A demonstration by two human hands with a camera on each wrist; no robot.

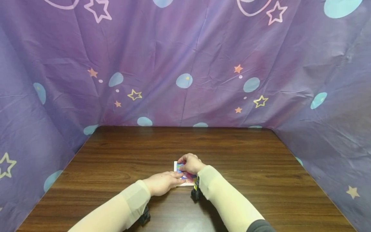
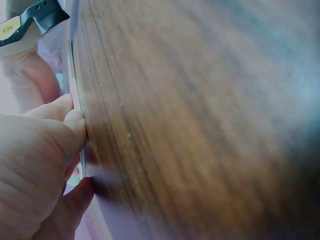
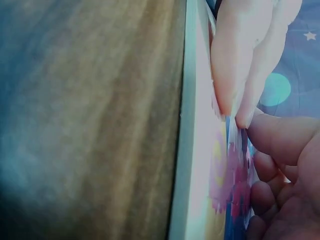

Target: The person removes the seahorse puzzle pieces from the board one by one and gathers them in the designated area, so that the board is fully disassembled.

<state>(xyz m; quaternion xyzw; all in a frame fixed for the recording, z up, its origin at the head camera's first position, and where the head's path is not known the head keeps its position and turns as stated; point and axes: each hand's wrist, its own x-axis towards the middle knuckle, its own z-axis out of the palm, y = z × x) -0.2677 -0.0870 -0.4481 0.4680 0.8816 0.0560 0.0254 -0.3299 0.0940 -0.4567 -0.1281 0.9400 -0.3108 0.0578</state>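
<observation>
We are seeing tabletop [image 1: 116, 158] around the board's [image 1: 189, 181] edges, left hand [image 1: 163, 182] touching it straight-fingered, right hand's [image 1: 191, 163] grip uncertain.

Yellow label [image 2: 9, 30], black strap [image 2: 49, 21], lettering unclear

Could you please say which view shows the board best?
The head view, since it shows the board from above, though partly covered. Right wrist shows it close but nearly edge-on; left wrist, only a sliver.
</observation>
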